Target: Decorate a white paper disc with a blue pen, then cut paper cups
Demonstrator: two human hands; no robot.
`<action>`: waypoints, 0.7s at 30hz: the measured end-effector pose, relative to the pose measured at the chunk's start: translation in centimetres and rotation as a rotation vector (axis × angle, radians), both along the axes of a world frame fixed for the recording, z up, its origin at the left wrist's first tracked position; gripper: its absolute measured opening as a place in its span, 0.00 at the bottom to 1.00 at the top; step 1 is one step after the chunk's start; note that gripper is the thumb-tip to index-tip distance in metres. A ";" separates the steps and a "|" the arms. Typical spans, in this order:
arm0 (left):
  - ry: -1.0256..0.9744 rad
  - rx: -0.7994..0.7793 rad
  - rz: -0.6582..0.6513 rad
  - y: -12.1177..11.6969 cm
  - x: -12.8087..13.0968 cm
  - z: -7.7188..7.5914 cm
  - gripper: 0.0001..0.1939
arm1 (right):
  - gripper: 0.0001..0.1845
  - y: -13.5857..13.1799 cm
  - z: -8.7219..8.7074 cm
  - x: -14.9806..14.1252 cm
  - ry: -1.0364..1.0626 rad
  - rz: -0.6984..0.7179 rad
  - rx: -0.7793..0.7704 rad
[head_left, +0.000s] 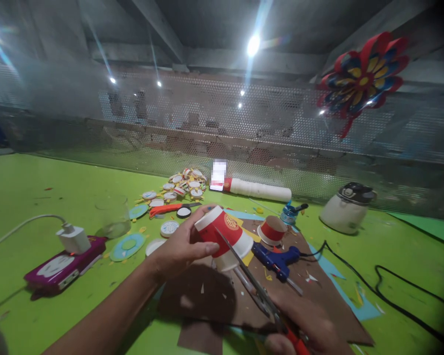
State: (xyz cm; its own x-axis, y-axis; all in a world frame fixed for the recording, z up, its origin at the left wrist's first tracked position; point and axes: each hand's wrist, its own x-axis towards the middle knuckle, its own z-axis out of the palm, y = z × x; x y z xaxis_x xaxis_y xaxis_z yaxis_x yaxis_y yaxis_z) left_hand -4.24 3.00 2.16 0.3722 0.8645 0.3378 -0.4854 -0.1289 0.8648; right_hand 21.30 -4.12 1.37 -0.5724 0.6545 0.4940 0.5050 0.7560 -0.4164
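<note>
A red and white paper cup (227, 229) with a gold emblem lies tilted in my left hand (183, 251), whose fingers and thumb close around its left side. My right hand (305, 315) grips a pair of scissors (257, 291) by its red handles. The blades point up and left, against the cup's side; one lies across its outer wall. Beneath is a brown board (207, 303) strewn with scraps. Just beyond the scissors, a blue glue gun (277, 259) rests beside a shorter red and white cup piece (274, 230).
Several white discs with yellow edges (194, 185) lie heaped behind the left hand, near an orange-handled cutter (170, 209). A stack of white cups (261, 189), a phone (218, 175) and a blue bottle (289, 214) stand farther back. A purple power strip (64, 268) is left; a black cable (358, 281) trails right.
</note>
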 end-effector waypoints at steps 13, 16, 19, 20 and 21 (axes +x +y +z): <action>0.020 -0.031 0.014 -0.2 0.4 0.4 0.42 | 0.19 0.0 0.1 0.0 0.021 0.002 0.032; 0.016 -0.033 0.007 -0.2 0.4 0.2 0.40 | 0.21 0.1 0.2 0.1 0.050 0.051 0.046; -0.009 -0.033 -0.010 -0.1 0.4 0.0 0.40 | 0.23 0.2 0.5 0.0 0.082 0.073 0.033; -0.015 -0.034 -0.021 -0.1 0.4 0.0 0.39 | 0.23 0.2 0.5 0.0 0.089 0.075 0.030; -0.021 -0.036 -0.034 -0.1 0.4 0.0 0.40 | 0.22 0.3 0.4 0.1 0.086 0.080 0.023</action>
State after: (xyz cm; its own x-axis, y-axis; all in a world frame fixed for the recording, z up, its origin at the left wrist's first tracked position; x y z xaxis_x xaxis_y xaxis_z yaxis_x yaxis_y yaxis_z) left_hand -3.80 2.92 2.16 0.3952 0.8631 0.3145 -0.5069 -0.0807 0.8583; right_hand 21.38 -3.82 1.80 -0.5778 0.5961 0.5575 0.4056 0.8024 -0.4377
